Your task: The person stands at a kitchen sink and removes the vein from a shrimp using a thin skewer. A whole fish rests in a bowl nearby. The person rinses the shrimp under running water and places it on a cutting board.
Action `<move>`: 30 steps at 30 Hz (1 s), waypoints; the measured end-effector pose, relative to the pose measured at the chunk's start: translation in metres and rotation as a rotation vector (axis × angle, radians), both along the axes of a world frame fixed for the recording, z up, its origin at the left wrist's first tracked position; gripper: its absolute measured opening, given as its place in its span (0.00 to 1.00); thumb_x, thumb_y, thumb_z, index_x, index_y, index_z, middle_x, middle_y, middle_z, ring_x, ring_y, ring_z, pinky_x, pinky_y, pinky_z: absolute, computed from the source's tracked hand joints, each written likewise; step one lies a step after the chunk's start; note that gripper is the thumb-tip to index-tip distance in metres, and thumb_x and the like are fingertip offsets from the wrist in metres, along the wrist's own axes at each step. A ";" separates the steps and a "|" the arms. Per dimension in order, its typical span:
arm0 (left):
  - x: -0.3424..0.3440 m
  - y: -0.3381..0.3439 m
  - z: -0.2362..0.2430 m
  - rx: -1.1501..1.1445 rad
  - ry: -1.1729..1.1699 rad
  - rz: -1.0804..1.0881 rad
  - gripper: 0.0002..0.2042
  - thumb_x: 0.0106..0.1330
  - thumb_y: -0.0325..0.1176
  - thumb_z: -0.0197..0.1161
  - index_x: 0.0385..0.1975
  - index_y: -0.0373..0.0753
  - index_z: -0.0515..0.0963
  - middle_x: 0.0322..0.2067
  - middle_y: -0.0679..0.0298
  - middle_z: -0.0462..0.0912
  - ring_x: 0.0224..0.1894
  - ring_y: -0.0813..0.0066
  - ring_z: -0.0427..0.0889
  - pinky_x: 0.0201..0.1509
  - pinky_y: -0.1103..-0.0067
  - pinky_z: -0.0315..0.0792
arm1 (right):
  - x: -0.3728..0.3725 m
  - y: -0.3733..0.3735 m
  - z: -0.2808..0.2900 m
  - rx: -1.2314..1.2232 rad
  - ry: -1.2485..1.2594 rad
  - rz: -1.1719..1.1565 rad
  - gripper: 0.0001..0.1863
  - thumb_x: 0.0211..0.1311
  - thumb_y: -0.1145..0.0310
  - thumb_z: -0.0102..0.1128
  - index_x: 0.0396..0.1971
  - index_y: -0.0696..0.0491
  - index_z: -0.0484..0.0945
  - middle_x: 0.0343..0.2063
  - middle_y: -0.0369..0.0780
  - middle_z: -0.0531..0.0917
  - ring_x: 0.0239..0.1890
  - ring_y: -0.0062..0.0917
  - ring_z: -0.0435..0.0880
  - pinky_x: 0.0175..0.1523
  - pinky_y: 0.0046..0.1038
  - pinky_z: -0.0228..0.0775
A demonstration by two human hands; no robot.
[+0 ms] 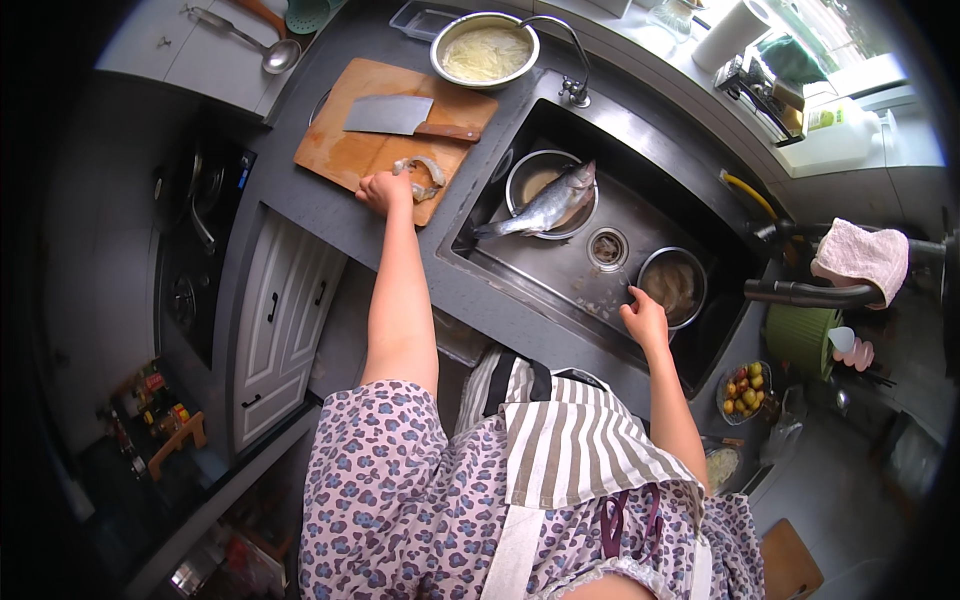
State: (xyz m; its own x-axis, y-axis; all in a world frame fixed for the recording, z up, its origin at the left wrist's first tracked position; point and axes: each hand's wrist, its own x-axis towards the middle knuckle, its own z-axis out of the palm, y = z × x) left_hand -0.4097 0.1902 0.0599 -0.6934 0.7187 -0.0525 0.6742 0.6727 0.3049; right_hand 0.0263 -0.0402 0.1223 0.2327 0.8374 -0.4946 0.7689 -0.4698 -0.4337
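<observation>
My left hand (384, 190) reaches out to the wooden cutting board (350, 150) and closes on pale fish scraps (424, 176) at its near edge. A cleaver (395, 117) lies flat on the board beyond the hand. My right hand (645, 318) rests on the near wall of the steel sink (560, 270), fingers loosely spread, holding nothing, next to a small steel bowl (674, 284). A whole grey fish (540, 208) lies across another steel bowl (525, 175) in the sink's left part.
A steel bowl of pale shredded food (486, 50) stands behind the board by the tap (572, 88). A ladle (262, 50) lies at the far left, a stove (195, 215) to the left. A pink cloth (860, 255) and a dish of small fruits (744, 390) are on the right.
</observation>
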 end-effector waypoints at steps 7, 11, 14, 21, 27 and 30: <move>-0.012 -0.002 -0.008 0.550 -0.563 -0.159 0.12 0.52 0.35 0.74 0.30 0.37 0.81 0.34 0.61 0.84 0.34 0.69 0.81 0.42 0.74 0.74 | -0.003 -0.001 0.016 0.002 0.024 -0.013 0.26 0.52 0.61 0.59 0.53 0.54 0.76 0.27 0.43 0.83 0.34 0.37 0.83 0.42 0.36 0.74; 0.067 -0.019 0.072 0.715 -0.946 -0.319 0.11 0.59 0.24 0.68 0.37 0.34 0.74 0.31 0.64 0.81 0.31 0.83 0.78 0.36 0.86 0.72 | 0.001 -0.008 0.020 0.198 0.002 -0.022 0.23 0.61 0.58 0.56 0.53 0.54 0.77 0.34 0.45 0.84 0.38 0.39 0.83 0.46 0.35 0.73; 0.108 -0.046 0.111 0.695 -1.142 -0.479 0.11 0.58 0.21 0.68 0.36 0.35 0.73 0.28 0.66 0.79 0.27 0.84 0.77 0.33 0.86 0.71 | -0.005 -0.006 0.036 0.265 0.140 -0.064 0.20 0.67 0.58 0.52 0.52 0.53 0.77 0.39 0.48 0.83 0.42 0.41 0.82 0.49 0.35 0.72; 0.208 -0.125 0.178 0.429 -1.349 -0.758 0.13 0.56 0.22 0.70 0.38 0.35 0.73 0.32 0.66 0.81 0.36 0.81 0.81 0.42 0.86 0.74 | -0.018 0.002 0.128 0.538 0.305 -0.045 0.14 0.64 0.69 0.58 0.49 0.52 0.80 0.24 0.43 0.82 0.22 0.27 0.79 0.31 0.25 0.71; 0.238 -0.161 0.209 0.364 -1.434 -0.916 0.16 0.55 0.20 0.69 0.43 0.32 0.76 0.38 0.63 0.80 0.40 0.79 0.80 0.45 0.85 0.74 | -0.023 -0.007 0.192 0.673 0.513 -0.041 0.18 0.61 0.77 0.57 0.51 0.50 0.78 0.18 0.39 0.78 0.19 0.22 0.79 0.27 0.21 0.70; 0.243 -0.165 0.218 0.415 -1.318 -1.022 0.13 0.54 0.17 0.69 0.40 0.31 0.79 0.37 0.62 0.80 0.38 0.80 0.79 0.42 0.86 0.73 | -0.022 -0.011 0.206 0.781 0.411 0.090 0.23 0.51 0.83 0.58 0.49 0.50 0.80 0.20 0.40 0.80 0.20 0.23 0.80 0.27 0.23 0.71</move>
